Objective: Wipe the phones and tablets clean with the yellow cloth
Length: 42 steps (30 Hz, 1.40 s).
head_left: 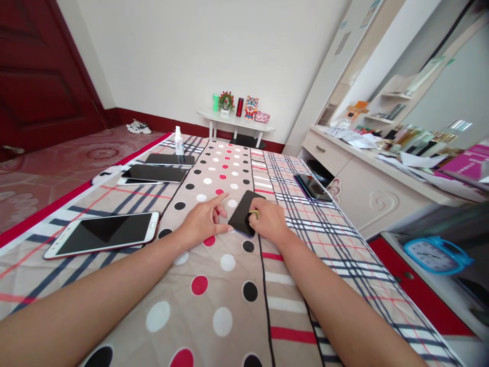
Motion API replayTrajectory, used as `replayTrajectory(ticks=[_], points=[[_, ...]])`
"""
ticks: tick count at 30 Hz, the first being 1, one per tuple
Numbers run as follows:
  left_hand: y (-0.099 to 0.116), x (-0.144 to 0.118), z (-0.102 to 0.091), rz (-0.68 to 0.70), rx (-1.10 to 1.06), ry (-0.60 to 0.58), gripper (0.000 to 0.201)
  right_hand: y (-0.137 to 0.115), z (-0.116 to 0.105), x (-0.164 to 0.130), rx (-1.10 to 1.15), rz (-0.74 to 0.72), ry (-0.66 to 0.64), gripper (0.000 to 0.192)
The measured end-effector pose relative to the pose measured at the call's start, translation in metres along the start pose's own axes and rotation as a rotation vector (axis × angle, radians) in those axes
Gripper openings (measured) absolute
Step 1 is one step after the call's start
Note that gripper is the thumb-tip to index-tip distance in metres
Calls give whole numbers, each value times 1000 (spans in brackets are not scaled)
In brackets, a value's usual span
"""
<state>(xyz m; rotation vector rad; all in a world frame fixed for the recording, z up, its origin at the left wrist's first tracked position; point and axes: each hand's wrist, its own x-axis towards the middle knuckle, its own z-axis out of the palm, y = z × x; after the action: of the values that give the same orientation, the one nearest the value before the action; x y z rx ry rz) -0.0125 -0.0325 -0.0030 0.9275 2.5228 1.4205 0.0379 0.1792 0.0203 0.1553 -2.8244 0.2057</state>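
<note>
On the bed [332, 224], the right hand [268, 218], closed around a yellowish item [254, 211], is at the black phone [240, 218], probably rubbing its screen. The left hand [202, 218], fingers parted, nears its edge (contact unclear), likely needed for bracing. Dotted sheet [223, 278] leaves room towards 1 white phone [109, 233].

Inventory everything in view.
Bedspread: 1, beige, underneath
Central phone: 1, black, centre
Near phone: 1, white, left
Far phones: at least 3, mixed, left
Stacked phones: count unclear, dark, right
Bottle: 1, white, far left
Table: 1, white, wall
Cup, plant, cylinder, figurine, pack: 1 each, green, red-green, red, multicoloured, pink, table
Shoes: apparently 2, white, floor
Door: 1, red, left
Dresser, mirror: 1 each, pale, right
Clutter: uncounted, mixed, dresser
Clock: 1, blue, right
Unidentified item: 1, yellowish, centre
Left hand: 1, bare, centre
Right hand: 1, bare, central phone
</note>
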Motion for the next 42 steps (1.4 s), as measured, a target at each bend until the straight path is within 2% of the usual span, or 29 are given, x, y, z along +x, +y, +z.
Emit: replayTrajectory(ticks=[2,4,8,10,12,16,18,22,29,32,37,40,42], points=[[-1,0,0,0,1,7,92,9,2,5,-64,134,50,16],[-2,1,1,1,2,11,92,5,3,4,-85,130,79,21],[-2,1,1,2,-6,5,91,-22,3,-7,34,-183,36,25],[-1,1,1,1,-5,4,90,-27,4,-8,91,-278,6,24],[-1,0,1,-2,-3,8,90,-18,6,-3,102,-227,16,25],[-1,0,1,-8,19,25,89,20,8,14,-26,115,80,26],[0,0,1,-9,31,28,89,32,8,19,-102,216,93,28],[0,1,1,-9,29,25,92,31,7,27,-142,220,104,30],[0,3,1,-11,-13,23,99,2,15,53,-86,68,72,28],[-1,3,2,-15,-22,31,100,-17,13,45,12,-19,19,27],[-4,5,2,-3,9,34,100,-45,5,-2,264,-148,-7,22],[-5,5,1,-4,32,28,102,-35,4,-17,329,-124,17,22],[-3,4,0,-7,69,16,98,-15,6,-14,297,-18,80,24]])
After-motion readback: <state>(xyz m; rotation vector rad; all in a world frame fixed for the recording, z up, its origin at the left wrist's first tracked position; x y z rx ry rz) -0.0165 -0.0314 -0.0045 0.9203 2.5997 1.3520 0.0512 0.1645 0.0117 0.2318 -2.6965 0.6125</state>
